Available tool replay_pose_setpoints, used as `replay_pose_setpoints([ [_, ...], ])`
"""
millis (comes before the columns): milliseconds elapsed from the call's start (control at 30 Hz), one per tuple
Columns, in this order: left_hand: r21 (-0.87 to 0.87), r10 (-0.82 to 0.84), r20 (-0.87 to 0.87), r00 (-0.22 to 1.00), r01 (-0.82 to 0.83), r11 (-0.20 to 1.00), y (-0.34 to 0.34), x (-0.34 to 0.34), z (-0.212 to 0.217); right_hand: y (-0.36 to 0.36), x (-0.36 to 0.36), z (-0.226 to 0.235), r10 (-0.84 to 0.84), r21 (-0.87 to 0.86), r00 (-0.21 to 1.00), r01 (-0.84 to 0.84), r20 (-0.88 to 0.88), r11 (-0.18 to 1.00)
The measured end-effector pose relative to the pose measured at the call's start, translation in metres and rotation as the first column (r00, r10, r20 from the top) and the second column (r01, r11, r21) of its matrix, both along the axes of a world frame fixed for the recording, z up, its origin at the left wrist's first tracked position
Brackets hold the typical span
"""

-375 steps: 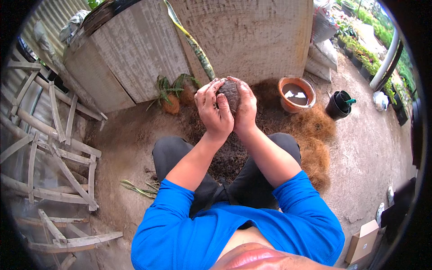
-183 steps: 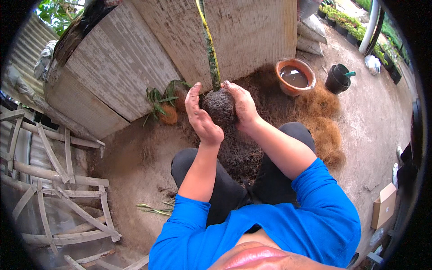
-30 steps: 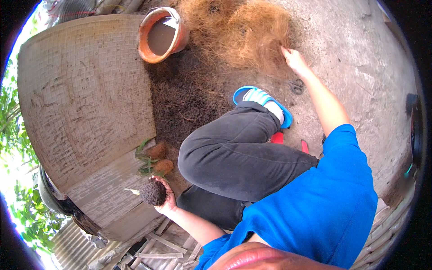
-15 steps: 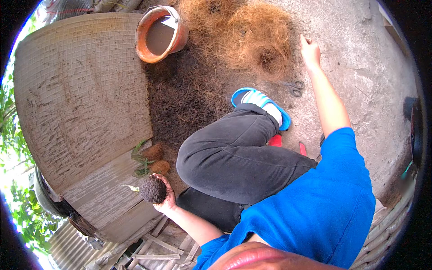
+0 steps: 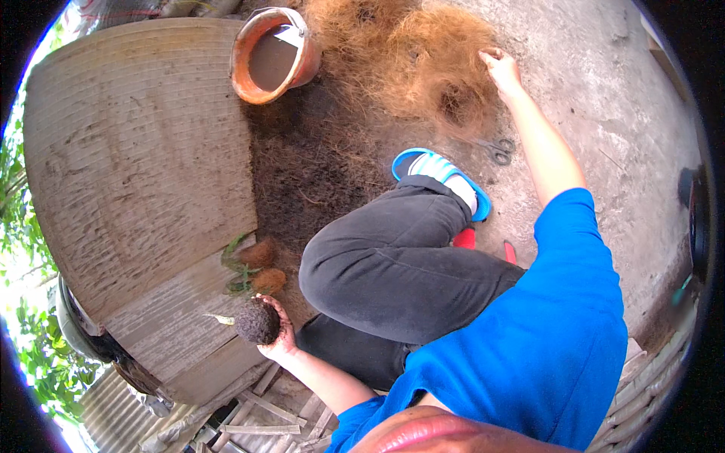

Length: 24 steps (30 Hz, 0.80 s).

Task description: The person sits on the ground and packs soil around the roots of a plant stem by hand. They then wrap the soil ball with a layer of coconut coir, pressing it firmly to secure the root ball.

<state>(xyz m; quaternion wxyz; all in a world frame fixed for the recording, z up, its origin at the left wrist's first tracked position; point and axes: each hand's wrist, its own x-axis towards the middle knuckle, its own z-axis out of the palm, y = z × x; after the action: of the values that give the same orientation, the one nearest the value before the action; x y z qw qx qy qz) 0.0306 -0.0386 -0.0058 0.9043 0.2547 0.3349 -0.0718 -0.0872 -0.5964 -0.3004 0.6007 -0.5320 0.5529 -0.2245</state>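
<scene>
My left hand [image 5: 282, 338] cups a dark, round soil ball [image 5: 257, 322] from its right side. A pale green shoot [image 5: 221, 319] sticks out of the ball's left side. Far off at the upper right, my right hand [image 5: 501, 72] is at the right edge of a loose heap of brown coconut fibre [image 5: 423, 57]. Its fingers are bent together there; whether strands lie between them is too small to make out. Just beyond the left hand, two fibre-wrapped balls [image 5: 267, 281] with green leaves [image 5: 240, 281] lie by the board.
An orange bucket [image 5: 303, 64] of murky water stands at the far left of the fibre. Dark loose soil [image 5: 294, 166] covers the ground beside a large worn board [image 5: 143, 151]. Scissors [image 5: 500, 152] lie near my blue sandal [image 5: 483, 205]. Wooden slats [image 5: 264, 429] are at the near left.
My right hand has moved left, from the bare concrete to the edge of the fibre heap. The left hand keeps hold of the soil ball in nearly the same place.
</scene>
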Motion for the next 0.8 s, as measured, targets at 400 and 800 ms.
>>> replay_pose_setpoints([
  [400,0.0,-0.02,0.013,1.0,0.02,1.0,0.001,0.001,-0.012,0.085,-0.046,0.059,0.138,-0.79,0.974,-0.228,-0.181,0.569],
  [800,0.023,-0.025,0.016,1.0,0.024,0.999,0.007,-0.004,-0.007,0.097,-0.021,0.051,0.274,-0.339,0.482,-0.834,-0.832,0.435],
])
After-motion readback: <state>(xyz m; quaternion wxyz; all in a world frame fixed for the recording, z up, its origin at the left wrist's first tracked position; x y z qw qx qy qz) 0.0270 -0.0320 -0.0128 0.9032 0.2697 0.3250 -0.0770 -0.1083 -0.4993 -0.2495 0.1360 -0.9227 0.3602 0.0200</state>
